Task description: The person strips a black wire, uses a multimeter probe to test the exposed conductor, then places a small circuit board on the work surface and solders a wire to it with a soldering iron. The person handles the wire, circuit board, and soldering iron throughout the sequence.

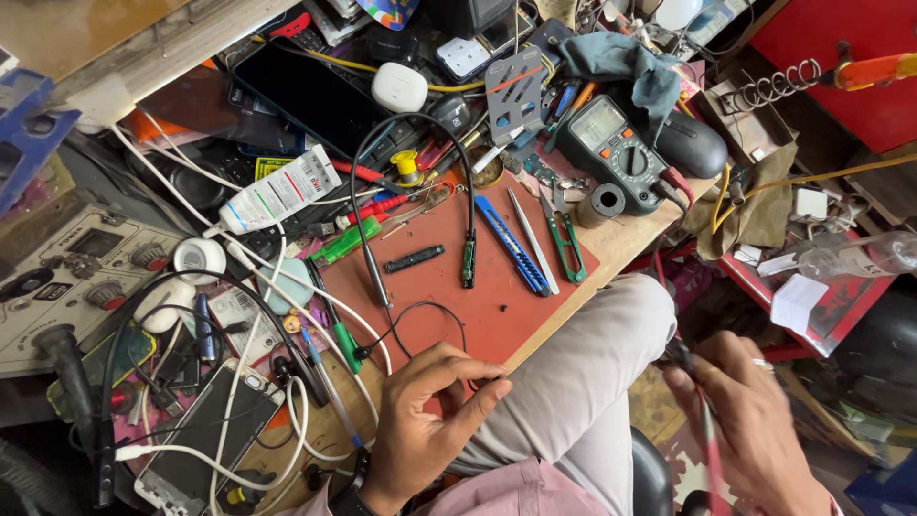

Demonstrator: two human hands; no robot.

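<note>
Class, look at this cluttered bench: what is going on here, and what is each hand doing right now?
A person sits at a crowded repair bench. The left hand pinches a thin black wire at the edge of the red mat. The right hand, blurred, is off the bench to the side and holds a thin red-handled tool. On the mat lie a blue knife, tweezers and green snips. A multimeter sits behind them, and a phone lies at the left.

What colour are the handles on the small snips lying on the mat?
Green; the snips show best in the head view, on the reddish-brown mat.
</note>
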